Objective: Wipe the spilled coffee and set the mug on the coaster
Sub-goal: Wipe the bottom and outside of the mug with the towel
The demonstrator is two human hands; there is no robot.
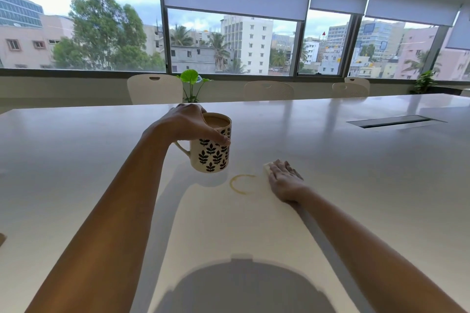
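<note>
Under right hand point(284, 178) — cloth point(267, 168) mostly hidden | left hand point(187, 123) — covers mug point(211, 156) rim

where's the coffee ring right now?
Head view, mid-table: the coffee ring lies between the mug held by the left hand and the right hand pressing a cloth.

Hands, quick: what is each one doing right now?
Left hand: grips the mug by its rim, from above.
Right hand: open, flat, pressing a white wipe on the table.
</note>
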